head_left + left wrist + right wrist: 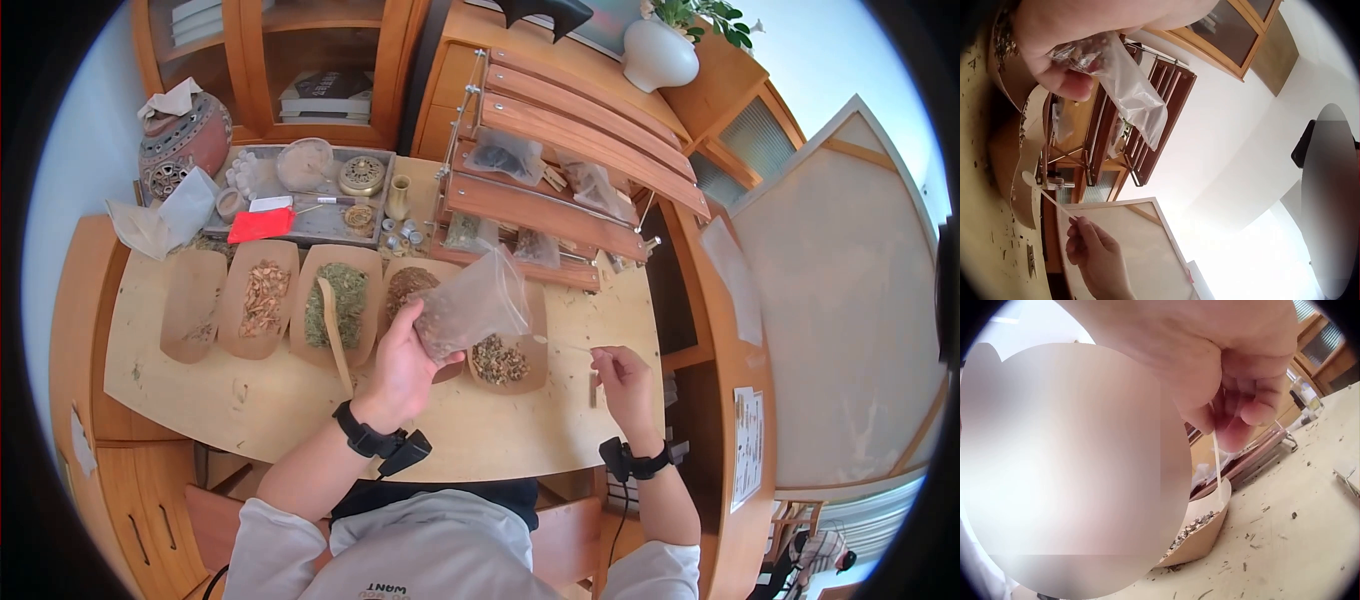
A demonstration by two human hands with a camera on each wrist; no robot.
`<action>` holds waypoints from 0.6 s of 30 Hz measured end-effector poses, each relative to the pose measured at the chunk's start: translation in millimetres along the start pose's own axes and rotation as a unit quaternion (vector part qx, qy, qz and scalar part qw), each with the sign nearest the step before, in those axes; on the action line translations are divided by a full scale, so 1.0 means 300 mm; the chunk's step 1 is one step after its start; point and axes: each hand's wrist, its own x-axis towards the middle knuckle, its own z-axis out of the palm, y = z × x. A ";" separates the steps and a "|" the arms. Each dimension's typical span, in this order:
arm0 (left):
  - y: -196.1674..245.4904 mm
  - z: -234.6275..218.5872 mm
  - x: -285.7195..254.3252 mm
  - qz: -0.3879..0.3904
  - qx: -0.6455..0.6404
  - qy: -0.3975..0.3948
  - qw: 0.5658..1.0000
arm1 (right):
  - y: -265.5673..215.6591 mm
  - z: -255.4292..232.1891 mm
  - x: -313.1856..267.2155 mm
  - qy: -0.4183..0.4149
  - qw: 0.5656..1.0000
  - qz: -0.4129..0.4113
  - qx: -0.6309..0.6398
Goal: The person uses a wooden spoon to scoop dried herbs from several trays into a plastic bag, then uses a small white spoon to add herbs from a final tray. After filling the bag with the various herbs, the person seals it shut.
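My left hand (402, 372) grips a clear zip bag (485, 300) by its lower end, with some dried material at the bottom. It hangs tilted over the two right-hand paper trays. My right hand (624, 388) pinches the handle of a thin, pale spoon (1054, 202) between thumb and fingers. Its small bowl points left, close to the rim of the rightmost tray (540, 372). Mixed dried pieces (499, 360) lie in that tray. The bag and left hand partly cover the neighbouring tray of brown material (405, 283).
Farther left, trays hold green dried herb (348, 300) with a wooden scoop (333, 330), orange-brown pieces (265, 300) and a few scraps. A slatted wooden rack (545, 205) with bags stands behind. A grey tray (345, 228) is back left; a small clip (594, 390) lies right.
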 end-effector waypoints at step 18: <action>0.008 -0.004 0.016 0.018 0.007 0.005 1.000 | -0.002 0.118 0.045 -0.193 0.929 0.240 0.206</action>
